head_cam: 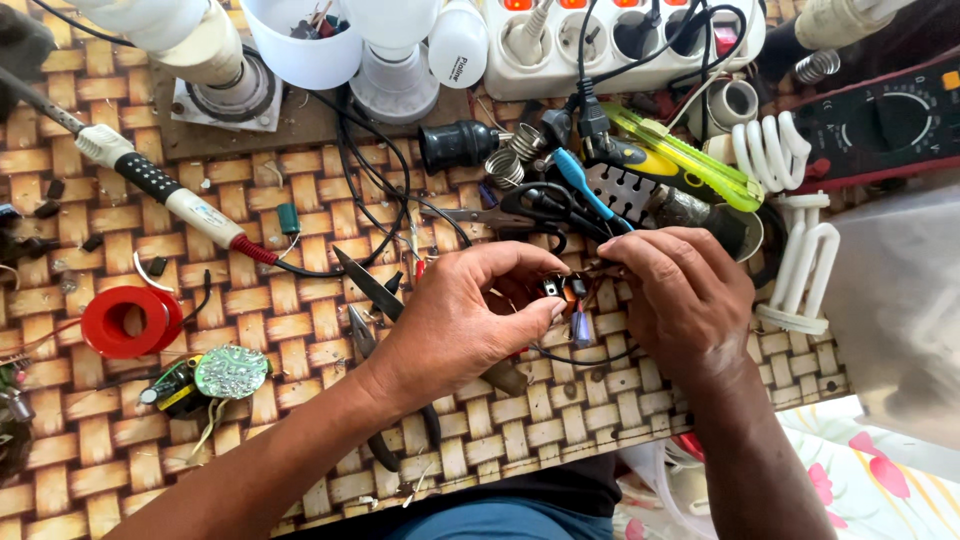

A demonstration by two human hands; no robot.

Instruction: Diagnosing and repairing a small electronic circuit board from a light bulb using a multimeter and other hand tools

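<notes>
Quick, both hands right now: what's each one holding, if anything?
Left hand: fingers pinched on a small dark electronic part.
Right hand: fingertips closed on the same part from the other side; what else it grips cannot be told.

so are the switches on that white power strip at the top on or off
On, at least the two visible on the white power strip: both rocker switches glow orange-red at the frame's top edge. Any others, cannot tell.

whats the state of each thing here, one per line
left hand: pinching a small component
right hand: fingertips meeting the left at the same part
power strip: switches lit, plugs in
soldering iron: lying on the mat, unheld
scissors: lying closed
round circuit board: bare, lying flat
</notes>
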